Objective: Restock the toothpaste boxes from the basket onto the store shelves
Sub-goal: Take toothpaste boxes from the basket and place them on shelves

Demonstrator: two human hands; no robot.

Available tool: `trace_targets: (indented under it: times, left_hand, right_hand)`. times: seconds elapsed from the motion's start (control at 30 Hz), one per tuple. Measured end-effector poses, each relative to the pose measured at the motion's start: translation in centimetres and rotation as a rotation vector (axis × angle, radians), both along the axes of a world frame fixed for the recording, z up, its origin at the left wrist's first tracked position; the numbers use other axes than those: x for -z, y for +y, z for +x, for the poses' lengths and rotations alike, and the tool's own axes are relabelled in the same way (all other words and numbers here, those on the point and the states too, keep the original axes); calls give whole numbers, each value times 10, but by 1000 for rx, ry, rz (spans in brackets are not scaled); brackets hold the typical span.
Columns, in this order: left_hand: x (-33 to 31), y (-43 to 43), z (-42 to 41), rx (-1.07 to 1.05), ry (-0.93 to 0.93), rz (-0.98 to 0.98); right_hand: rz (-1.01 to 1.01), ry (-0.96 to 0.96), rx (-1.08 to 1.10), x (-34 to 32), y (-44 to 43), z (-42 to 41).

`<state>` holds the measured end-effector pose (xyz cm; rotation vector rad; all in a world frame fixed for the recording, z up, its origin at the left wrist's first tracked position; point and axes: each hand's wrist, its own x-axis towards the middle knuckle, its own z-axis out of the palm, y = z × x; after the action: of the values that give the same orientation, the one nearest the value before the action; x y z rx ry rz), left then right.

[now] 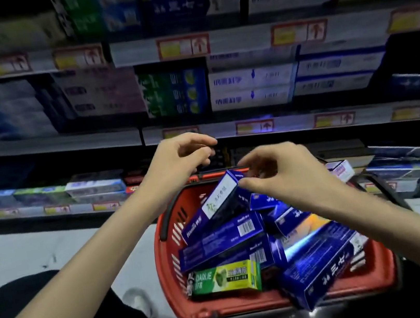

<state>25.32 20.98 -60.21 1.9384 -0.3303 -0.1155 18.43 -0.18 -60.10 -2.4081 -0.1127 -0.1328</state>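
Nearest, under the left forearm, dark trouser leg point(35, 307) with grey-white shoe point(140, 302) just right of it on pale floor point(26, 249); both forearms bare, reaching forward over red plastic basket point(167, 271) with slotted walls and black handle point(169, 211) folded down along its left rim; below the right wrist, large dark-blue toothpaste box point(323, 267) lying aslant, its near end jutting over the basket's near rim; below and between the hands, green-and-yellow toothpaste box point(224, 278) lying flat at the near wall, further blue toothpaste boxes point(221, 239) heaped behind it, some with barcodes facing up; right hand point(281, 172) over the basket's far half, thumb and forefinger pinching the upper end of tilted blue toothpaste box with white label point(210, 207), lower end of that box resting on the heap toward the left wall; left hand point(178, 158) higher and farther, above the far rim, fingers loosely curled, thumb close to fingertips, nothing held; hands near each other, not touching; beyond the left hand, grey store shelves point(65, 145) with red-and-yellow price tags point(254, 127) on their front edges; left of the left hand, lowest shelf with pale and green boxes point(95, 185) laid lengthways; above both hands, rows of green boxes point(174, 93) and white-and-blue boxes point(252, 84) stacked; everything on the shelves blurred, print unreadable.
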Motion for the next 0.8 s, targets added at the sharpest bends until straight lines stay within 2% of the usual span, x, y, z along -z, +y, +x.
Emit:
trace_targets:
  times: [0.17, 0.3, 0.4, 0.5, 0.67, 0.8]
  left_hand:
    - [25, -5, 6, -19, 65, 19]
    - [30, -6, 8, -16, 135, 29]
    - [36, -6, 10, -43, 190, 41]
    - [40, -9, 12, -56, 232, 58]
    - [42, -8, 14, -80, 283, 59]
    - [40, -4, 12, -87, 309, 37]
  right_hand:
    - [-88, 158, -56, 46, 7, -2]
    - [-286, 308, -239, 55, 19, -14]
    - [-509, 345, -378, 64, 28, -22]
    - [-638, 410, -461, 73, 34, -31]
    - [-739, 395, -532, 82, 40, -38]
    - [-670, 392, -476, 81, 38, -34]
